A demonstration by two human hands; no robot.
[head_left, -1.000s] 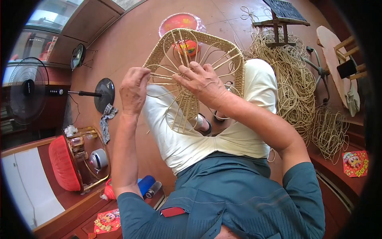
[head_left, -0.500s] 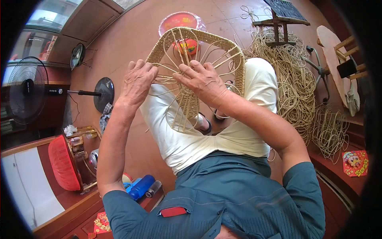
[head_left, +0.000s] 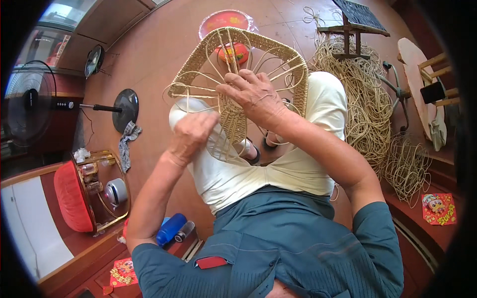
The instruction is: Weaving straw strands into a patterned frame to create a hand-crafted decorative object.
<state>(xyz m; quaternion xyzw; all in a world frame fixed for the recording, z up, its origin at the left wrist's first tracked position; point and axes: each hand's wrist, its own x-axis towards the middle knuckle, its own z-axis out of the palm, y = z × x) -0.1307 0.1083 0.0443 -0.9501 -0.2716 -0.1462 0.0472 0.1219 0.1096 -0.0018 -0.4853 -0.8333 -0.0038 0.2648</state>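
Observation:
A woven frame (head_left: 300,89) of straw-coloured cord rests across my knees, with a braided curved rim, thin looped ribs and a tightly woven strip down its middle. My right hand (head_left: 256,97) grips the central ribs above that strip, its fingers bent over them. Closer to my body, my left hand (head_left: 194,134) is closed beside the lower ribs, above my left thigh. Its fingertips press together, and whatever they pinch is too small to make out. Loose strands cross the frame's left side near this hand.
A large heap of loose cord (head_left: 365,104) lies at my right, beneath a small dark-topped wooden stool (head_left: 360,22). Ahead is a red basin (head_left: 223,20). To the left are a standing fan (head_left: 32,102), a red-cushioned seat (head_left: 72,196) and a blue bottle (head_left: 171,228).
My left hand has left the frame's left rim and come down toward my body and rightward. The frame's left end now shows uncovered. My right hand stays at the central ribs.

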